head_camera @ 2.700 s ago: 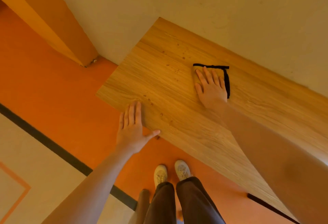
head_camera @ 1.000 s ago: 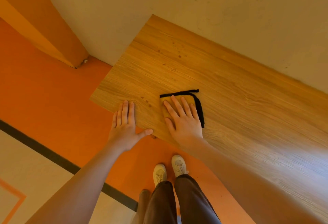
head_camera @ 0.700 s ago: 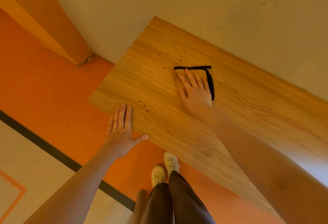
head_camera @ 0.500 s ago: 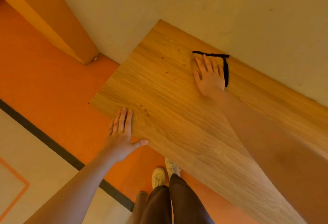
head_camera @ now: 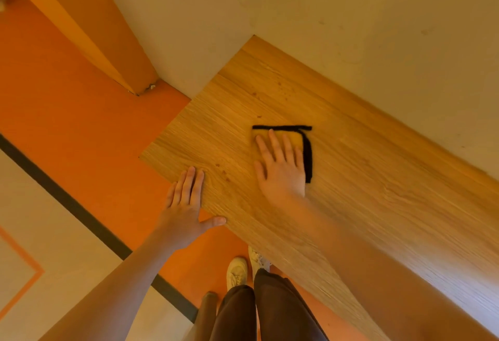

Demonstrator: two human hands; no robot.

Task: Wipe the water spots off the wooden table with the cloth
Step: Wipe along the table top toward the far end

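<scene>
A yellow cloth with a black border lies flat on the wooden table. My right hand presses flat on top of it with fingers spread, covering most of the cloth. My left hand rests flat on the table's near edge close to the left corner, holding nothing. Small dark water spots sit between my two hands, and more spots dot the wood beyond the cloth, toward the far corner.
The table stands against a pale wall along its far side. An orange floor with a dark stripe lies to the left. My legs and white shoes stand by the near edge.
My right hand has slid the cloth back toward me from the far edge by the wall to the middle of the table. My left hand has stayed on the near edge.
</scene>
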